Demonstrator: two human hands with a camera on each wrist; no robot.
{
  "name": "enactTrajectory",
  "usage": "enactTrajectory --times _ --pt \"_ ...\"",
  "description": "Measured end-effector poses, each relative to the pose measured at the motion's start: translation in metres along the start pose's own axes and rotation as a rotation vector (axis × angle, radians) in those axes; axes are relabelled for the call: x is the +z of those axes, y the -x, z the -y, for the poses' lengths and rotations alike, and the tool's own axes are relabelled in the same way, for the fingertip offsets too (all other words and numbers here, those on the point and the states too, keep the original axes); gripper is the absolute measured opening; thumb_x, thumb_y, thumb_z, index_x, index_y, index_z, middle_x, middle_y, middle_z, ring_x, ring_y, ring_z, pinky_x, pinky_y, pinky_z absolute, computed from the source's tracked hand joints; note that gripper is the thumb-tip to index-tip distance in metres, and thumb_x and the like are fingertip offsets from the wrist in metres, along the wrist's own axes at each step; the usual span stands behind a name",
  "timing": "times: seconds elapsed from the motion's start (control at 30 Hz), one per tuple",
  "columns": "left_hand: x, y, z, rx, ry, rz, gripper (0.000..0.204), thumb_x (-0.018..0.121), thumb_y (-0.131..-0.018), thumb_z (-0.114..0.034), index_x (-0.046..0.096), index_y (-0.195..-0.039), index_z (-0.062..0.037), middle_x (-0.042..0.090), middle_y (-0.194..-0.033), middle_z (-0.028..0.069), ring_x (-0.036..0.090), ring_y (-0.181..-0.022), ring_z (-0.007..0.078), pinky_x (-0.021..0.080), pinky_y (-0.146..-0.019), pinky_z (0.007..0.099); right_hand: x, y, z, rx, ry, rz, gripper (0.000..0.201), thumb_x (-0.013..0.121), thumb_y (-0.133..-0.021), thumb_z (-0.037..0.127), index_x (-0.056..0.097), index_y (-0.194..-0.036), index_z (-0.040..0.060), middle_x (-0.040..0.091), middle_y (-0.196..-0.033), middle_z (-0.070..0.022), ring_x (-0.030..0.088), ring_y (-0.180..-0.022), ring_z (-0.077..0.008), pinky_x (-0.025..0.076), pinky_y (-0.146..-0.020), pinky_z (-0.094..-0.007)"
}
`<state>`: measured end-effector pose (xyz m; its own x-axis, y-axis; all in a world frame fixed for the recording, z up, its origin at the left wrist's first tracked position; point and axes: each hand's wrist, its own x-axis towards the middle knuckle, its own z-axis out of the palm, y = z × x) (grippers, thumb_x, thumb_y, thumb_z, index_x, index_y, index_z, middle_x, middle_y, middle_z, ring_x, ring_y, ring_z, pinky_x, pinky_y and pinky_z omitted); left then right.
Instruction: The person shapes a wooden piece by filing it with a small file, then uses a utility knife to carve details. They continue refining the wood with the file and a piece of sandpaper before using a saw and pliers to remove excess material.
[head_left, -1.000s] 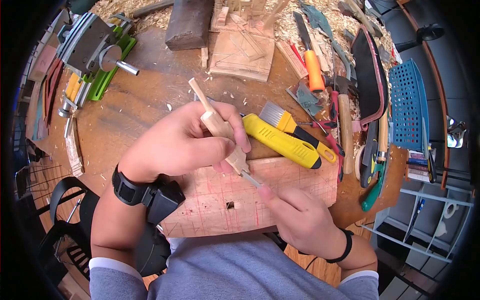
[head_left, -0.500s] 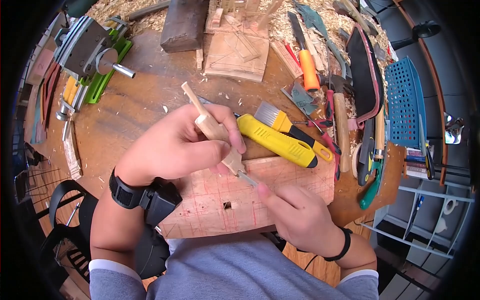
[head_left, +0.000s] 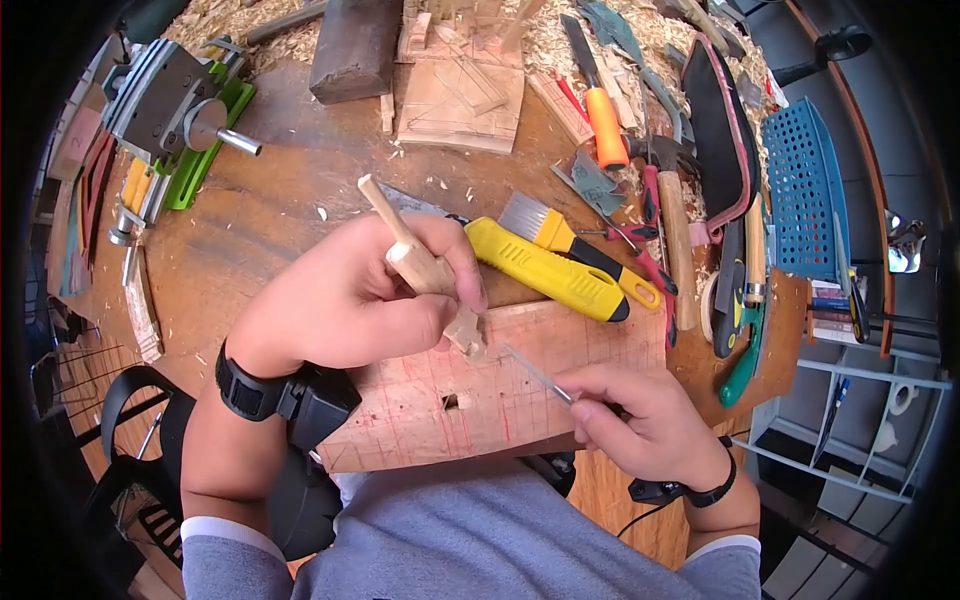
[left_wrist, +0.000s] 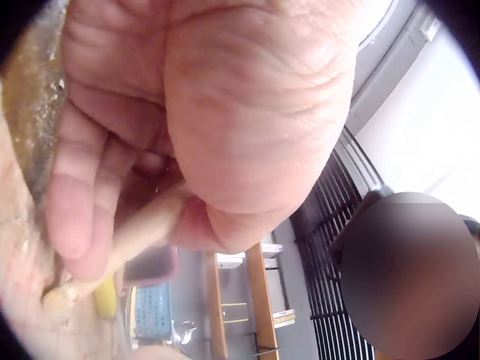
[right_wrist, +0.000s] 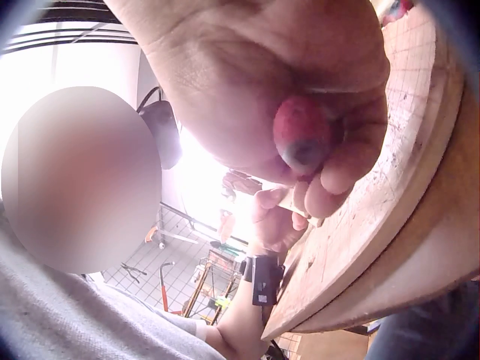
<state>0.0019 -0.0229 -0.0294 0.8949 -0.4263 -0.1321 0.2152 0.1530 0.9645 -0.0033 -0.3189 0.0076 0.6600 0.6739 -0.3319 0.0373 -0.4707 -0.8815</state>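
My left hand grips a small carved piece of pale wood between thumb and fingers. A thin round stem rises from its upper end, and its notched lower end points down over the marked board. In the left wrist view, the carved piece runs out beneath the thumb. My right hand holds a slim metal tool, its tip apart from the wood and just to the right of the notched end. The tool's red handle with a dark end shows inside the right palm in the right wrist view.
A yellow utility knife and a flat brush lie just beyond the board. Farther right are an orange-handled chisel, a hammer and a blue basket. A vise stands at back left, with wood shavings behind.
The slim tool's tip has come off the notched end of the carved piece as my right hand drew back to the right. The left hand keeps its grip, the piece slightly turned.
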Motion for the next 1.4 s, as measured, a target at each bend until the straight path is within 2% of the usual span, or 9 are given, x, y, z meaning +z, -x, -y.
enactTrajectory --times 0.2,0.27,0.4,0.77,0.87,1.0,1.17,1.33,1.4 --pt "0.001 0.002 -0.004 -0.001 -0.057 0.005 0.018 0.057 -0.078 0.000 0.066 -0.093 -0.0003 0.067 -0.095 0.0095 0.064 -0.088 0.0186 0.050 -0.076 0.0306 0.011 -0.011 0.002 0.040 -0.012 0.098 0.032 0.061 -0.091 0.002 0.064 -0.123 0.0016 0.065 -0.077 -0.0138 0.068 -0.068 -0.0267 0.052 -0.061 -0.0349" --pt "0.000 0.002 -0.003 0.005 -0.087 0.009 0.018 0.057 -0.078 0.000 0.066 -0.093 -0.0003 0.067 -0.095 0.0095 0.064 -0.088 0.0185 0.050 -0.077 0.0305 0.019 -0.016 -0.003 -0.105 0.002 0.038 0.032 0.061 -0.091 0.001 0.063 -0.123 0.0010 0.064 -0.077 -0.0157 0.067 -0.068 -0.0305 0.051 -0.061 -0.0371" --pt "0.002 0.003 -0.004 0.023 -0.080 -0.013 0.018 0.057 -0.077 0.001 0.066 -0.093 -0.0004 0.067 -0.096 0.0092 0.064 -0.088 0.0181 0.050 -0.077 0.0301 0.020 -0.015 0.001 -0.121 0.105 0.084 0.034 0.061 -0.089 0.000 0.063 -0.123 0.0002 0.064 -0.078 -0.0172 0.067 -0.071 -0.0341 0.051 -0.061 -0.0388" --pt "0.004 0.004 -0.007 -0.012 -0.172 -0.025 0.019 0.055 -0.077 0.005 0.065 -0.093 0.0001 0.066 -0.095 0.0085 0.063 -0.090 0.0160 0.049 -0.077 0.0284 0.026 -0.028 -0.001 -0.320 0.262 -0.019 0.039 0.060 -0.087 -0.002 0.061 -0.125 -0.0017 0.062 -0.079 -0.0193 0.065 -0.072 -0.0362 0.051 -0.063 -0.0434" --pt "0.005 0.003 -0.006 0.014 -0.139 -0.026 0.020 0.055 -0.077 0.005 0.065 -0.093 -0.0003 0.066 -0.096 0.0081 0.062 -0.089 0.0156 0.048 -0.077 0.0283 0.026 -0.023 0.008 -0.198 0.250 0.017 0.037 0.059 -0.087 -0.002 0.062 -0.124 -0.0021 0.063 -0.079 -0.0198 0.066 -0.072 -0.0364 0.051 -0.063 -0.0424" --pt "0.006 0.005 -0.009 -0.016 -0.183 -0.027 0.020 0.055 -0.077 0.005 0.065 -0.093 -0.0006 0.066 -0.096 0.0078 0.062 -0.089 0.0152 0.048 -0.077 0.0278 0.027 -0.020 -0.002 -0.262 0.182 -0.038 0.034 0.059 -0.087 -0.002 0.064 -0.121 -0.0024 0.063 -0.078 -0.0205 0.066 -0.071 -0.0369 0.052 -0.063 -0.0416" --pt "0.007 0.006 -0.010 -0.018 -0.169 -0.041 0.019 0.056 -0.077 0.005 0.065 -0.092 -0.0004 0.066 -0.096 0.0076 0.062 -0.087 0.0148 0.048 -0.075 0.0279 0.024 -0.016 0.009 -0.138 0.170 0.020 0.030 0.059 -0.086 -0.002 0.066 -0.115 -0.0028 0.064 -0.076 -0.0207 0.066 -0.071 -0.0371 0.052 -0.062 -0.0424" --pt "0.016 0.005 -0.020 -0.127 -0.198 -0.043 0.018 0.056 -0.076 0.005 0.064 -0.090 -0.0010 0.066 -0.092 0.0080 0.064 -0.083 0.0170 0.049 -0.072 0.0302 0.021 -0.025 0.001 -0.303 0.221 -0.066 0.032 0.059 -0.085 -0.001 0.065 -0.116 -0.0028 0.063 -0.075 -0.0215 0.065 -0.070 -0.0387 0.051 -0.061 -0.0445" --pt "0.012 0.005 -0.014 0.118 -0.495 -0.002 0.018 0.056 -0.073 0.006 0.064 -0.087 -0.0018 0.067 -0.088 0.0085 0.065 -0.081 0.0209 0.049 -0.072 0.0324 0.017 -0.022 0.011 -0.201 0.272 0.031 0.033 0.059 -0.085 -0.001 0.065 -0.117 -0.0022 0.062 -0.075 -0.0216 0.065 -0.069 -0.0386 0.051 -0.061 -0.0448"
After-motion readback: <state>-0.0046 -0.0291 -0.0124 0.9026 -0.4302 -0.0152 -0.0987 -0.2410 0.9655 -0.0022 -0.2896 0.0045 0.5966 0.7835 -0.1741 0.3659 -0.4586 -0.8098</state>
